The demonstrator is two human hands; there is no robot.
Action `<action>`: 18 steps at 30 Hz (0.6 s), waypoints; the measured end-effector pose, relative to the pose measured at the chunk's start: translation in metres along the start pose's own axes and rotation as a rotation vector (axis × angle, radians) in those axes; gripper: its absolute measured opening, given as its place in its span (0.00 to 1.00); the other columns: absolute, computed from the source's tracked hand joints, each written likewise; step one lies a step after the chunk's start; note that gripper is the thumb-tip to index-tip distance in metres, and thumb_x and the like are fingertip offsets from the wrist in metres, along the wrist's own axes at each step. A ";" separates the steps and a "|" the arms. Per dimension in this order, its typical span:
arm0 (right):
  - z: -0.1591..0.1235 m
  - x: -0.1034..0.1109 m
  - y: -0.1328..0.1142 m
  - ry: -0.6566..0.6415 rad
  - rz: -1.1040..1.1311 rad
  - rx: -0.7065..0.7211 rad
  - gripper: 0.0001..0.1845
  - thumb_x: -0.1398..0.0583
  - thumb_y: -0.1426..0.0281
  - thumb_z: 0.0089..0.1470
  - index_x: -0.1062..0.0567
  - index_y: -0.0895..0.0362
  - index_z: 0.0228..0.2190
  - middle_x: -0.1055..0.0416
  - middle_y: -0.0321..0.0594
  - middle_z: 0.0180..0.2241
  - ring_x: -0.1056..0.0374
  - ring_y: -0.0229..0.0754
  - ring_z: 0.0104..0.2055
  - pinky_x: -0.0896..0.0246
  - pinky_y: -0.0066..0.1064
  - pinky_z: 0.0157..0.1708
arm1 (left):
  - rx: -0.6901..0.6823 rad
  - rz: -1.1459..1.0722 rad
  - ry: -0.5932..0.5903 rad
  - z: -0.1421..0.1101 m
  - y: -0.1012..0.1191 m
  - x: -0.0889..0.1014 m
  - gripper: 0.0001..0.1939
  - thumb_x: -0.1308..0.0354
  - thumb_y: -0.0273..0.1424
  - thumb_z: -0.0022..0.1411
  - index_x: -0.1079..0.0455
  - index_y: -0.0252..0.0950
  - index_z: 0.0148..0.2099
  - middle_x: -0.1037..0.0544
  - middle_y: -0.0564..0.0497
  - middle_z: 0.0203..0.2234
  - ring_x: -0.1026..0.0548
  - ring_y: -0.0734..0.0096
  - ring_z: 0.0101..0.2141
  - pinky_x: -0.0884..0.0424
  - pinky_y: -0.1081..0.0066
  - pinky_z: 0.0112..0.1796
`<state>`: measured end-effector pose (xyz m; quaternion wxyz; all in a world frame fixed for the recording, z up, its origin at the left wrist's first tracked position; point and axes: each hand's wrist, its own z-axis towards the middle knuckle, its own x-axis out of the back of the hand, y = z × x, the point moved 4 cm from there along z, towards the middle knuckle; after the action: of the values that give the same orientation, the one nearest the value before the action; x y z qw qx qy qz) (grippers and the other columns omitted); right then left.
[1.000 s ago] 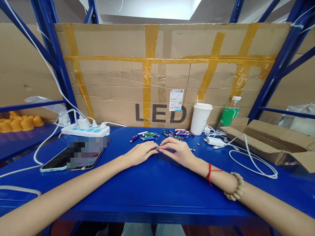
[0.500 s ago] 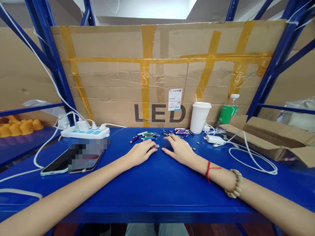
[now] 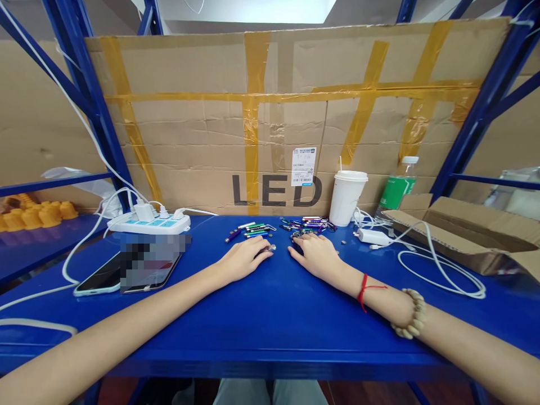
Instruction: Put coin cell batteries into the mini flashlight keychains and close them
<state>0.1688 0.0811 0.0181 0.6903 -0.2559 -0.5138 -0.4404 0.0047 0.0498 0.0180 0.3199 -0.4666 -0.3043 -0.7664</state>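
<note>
While the left hand [image 3: 242,260] rests low on the blue tabletop [image 3: 270,315], its thumb and forefinger seem to pinch a small shiny piece [image 3: 272,247] that pokes out past the fingertips — probably gripped by one end so the other is exposed. The right hand [image 3: 318,257] lies palm down, thumb apart from its slightly bent fingers, which reach the near edge of the right-hand cluster of metallic tubes [image 3: 312,223]; whether they hold anything (the knuckles hide much) I cannot tell. Another cluster of coloured metallic tubes [image 3: 255,230] lies just beyond the left hand. Both groups seem placed for short reaches — the lidded paper cup [image 3: 346,197] stands behind the right hand, perhaps to leave elbow room.
</note>
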 end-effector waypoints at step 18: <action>0.004 0.000 -0.002 0.140 0.150 0.279 0.09 0.44 0.71 0.56 0.23 0.58 0.31 0.29 0.40 0.41 0.33 0.42 0.42 0.36 0.32 0.40 | -0.016 -0.012 -0.021 0.000 0.002 0.000 0.11 0.56 0.34 0.67 0.35 0.35 0.43 0.28 0.48 0.40 0.29 0.66 0.41 0.33 0.66 0.44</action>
<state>0.1654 0.0831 0.0193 0.7843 -0.1641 -0.4998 -0.3288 0.0067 0.0487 0.0182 0.3085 -0.4752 -0.3042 -0.7658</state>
